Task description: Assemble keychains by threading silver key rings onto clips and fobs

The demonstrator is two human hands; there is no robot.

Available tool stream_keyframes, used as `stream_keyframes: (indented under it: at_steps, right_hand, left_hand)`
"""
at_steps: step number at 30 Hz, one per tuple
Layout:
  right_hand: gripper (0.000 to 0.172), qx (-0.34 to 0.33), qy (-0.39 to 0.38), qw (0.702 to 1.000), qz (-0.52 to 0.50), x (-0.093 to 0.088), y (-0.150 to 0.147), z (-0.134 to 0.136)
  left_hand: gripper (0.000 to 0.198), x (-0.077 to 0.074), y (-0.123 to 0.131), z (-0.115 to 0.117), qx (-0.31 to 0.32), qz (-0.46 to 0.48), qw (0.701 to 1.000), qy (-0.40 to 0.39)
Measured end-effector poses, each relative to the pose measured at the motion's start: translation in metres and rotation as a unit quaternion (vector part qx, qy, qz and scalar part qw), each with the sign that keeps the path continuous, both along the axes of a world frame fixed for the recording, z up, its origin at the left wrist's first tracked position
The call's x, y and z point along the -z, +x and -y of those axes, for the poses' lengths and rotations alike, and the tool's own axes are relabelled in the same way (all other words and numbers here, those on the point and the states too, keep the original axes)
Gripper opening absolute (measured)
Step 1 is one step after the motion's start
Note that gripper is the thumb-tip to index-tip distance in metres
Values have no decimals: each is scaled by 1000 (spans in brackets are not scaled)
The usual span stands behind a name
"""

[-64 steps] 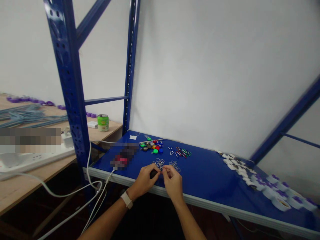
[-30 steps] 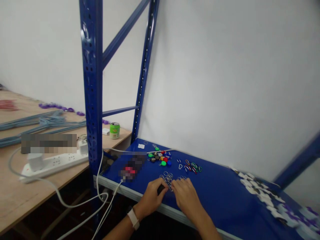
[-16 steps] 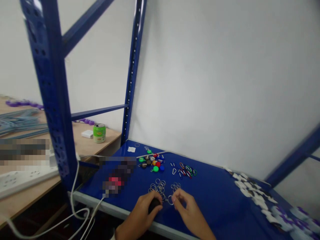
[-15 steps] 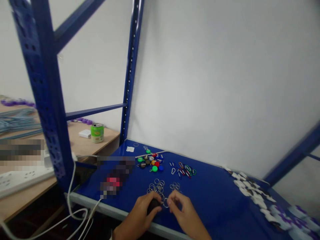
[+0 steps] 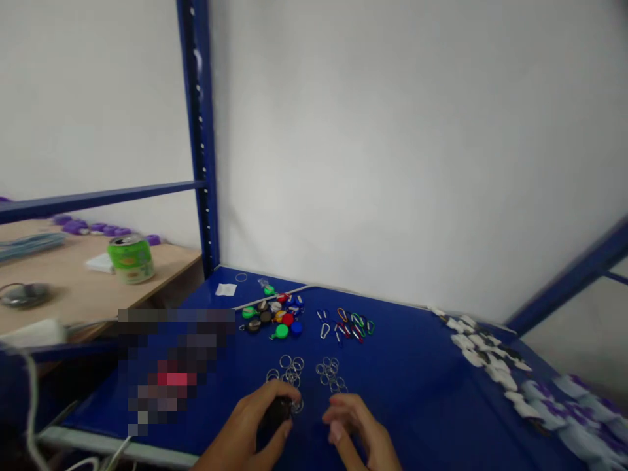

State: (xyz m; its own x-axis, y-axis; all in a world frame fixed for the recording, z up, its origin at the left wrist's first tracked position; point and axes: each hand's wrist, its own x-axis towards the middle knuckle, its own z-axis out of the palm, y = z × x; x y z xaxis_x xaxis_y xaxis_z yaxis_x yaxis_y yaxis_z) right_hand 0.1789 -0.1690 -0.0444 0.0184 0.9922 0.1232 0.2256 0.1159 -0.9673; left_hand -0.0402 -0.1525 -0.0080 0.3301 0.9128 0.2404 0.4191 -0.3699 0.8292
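My left hand (image 5: 255,418) is closed around a black, rounded badge reel (image 5: 277,415), partly hidden by the fingers. A metal split ring (image 5: 297,405) shows at its right end, by the fingertips; whether it is joined to the reel I cannot tell. To the right, my right hand (image 5: 360,428) hovers with fingers bent and apart, and nothing shows in it. Just beyond the left hand lies a pile of larger split rings (image 5: 293,371). Smaller split rings (image 5: 330,371) lie in a group beyond the right hand.
Farther back on the blue tabletop (image 5: 417,392) are coloured badge reels (image 5: 280,317) and small carabiners (image 5: 356,325). White and dark pieces (image 5: 483,360) line the right side. A blurred-out patch (image 5: 181,373) covers the left. A green can (image 5: 131,260) stands on the wooden table.
My right hand has let go of the ring at the reel and moved away to the right. My left hand still holds the reel. The view has turned right.
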Motion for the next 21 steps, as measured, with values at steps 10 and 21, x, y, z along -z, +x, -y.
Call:
stream_keyframes:
  at_steps: [10,21]
  right_hand:
    - [47,143,-99,941,-292,-21,5,-22]
    - [43,250,37,833,492,-29,132,-134]
  left_hand:
    - [75,-36,80,-24,227,-51,972,43]
    - [39,5,23,-20,120,-27,992,39]
